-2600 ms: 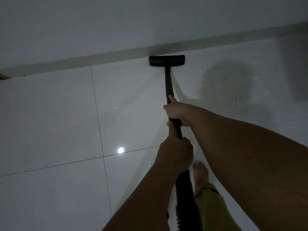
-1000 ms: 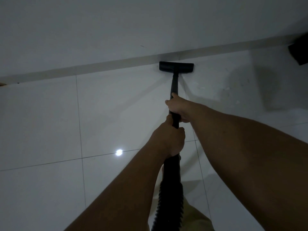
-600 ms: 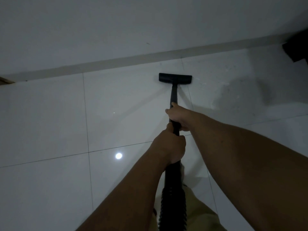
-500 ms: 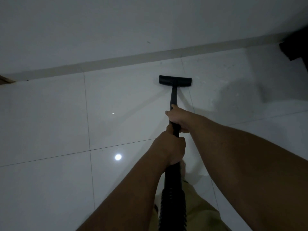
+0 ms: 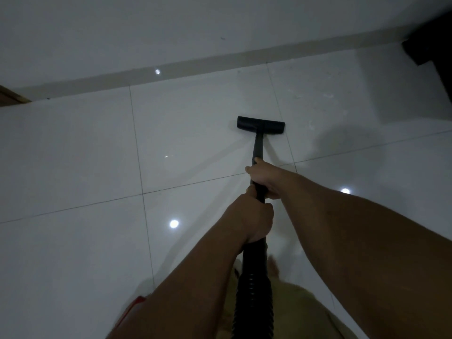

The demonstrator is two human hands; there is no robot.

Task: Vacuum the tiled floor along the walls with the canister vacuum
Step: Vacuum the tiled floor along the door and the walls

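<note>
The vacuum head (image 5: pixel 261 125) has been drawn back from the baseboard (image 5: pixel 171 69) and now sits out on the floor tile (image 5: pixel 190 133), so another push toward the wall seems due. Both hands grip the wand (image 5: pixel 258 149): right hand (image 5: pixel 265 178) ahead, left hand (image 5: pixel 254 220) just behind.

Dim, bluish view; lamp glare spots on glossy floor (image 5: pixel 73 155).

Open tiled floor (image 5: pixel 73 155) left; dark object (image 5: pixel 430 50), perhaps furniture, blocks far right.
</note>
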